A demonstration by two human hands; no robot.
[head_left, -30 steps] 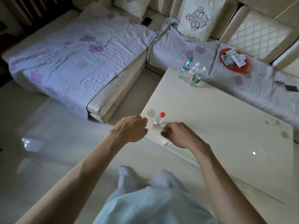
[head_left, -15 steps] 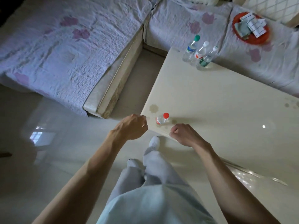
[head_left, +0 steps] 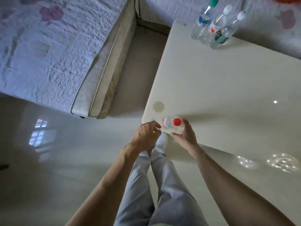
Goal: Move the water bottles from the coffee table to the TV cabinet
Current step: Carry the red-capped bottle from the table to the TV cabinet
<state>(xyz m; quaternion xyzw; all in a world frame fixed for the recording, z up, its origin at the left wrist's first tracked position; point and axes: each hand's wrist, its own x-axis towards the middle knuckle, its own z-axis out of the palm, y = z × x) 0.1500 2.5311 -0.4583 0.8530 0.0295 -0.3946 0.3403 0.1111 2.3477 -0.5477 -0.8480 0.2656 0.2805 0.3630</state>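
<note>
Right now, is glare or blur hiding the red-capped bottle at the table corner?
Head view: dim, bluish light; the red-capped bottle shows a crisp cap but a faint clear body against the pale coffee table; glare spots sit farther right, away from the right hand gripping it; wide-angle distortion leans the three far bottles.

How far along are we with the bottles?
Done: nothing I can confirm; the TV cabinet is out of view. In hand: the right hand grips the red-capped bottle at the near corner of the coffee table, left hand beside it. Left: three bottles at the far corner.
</note>
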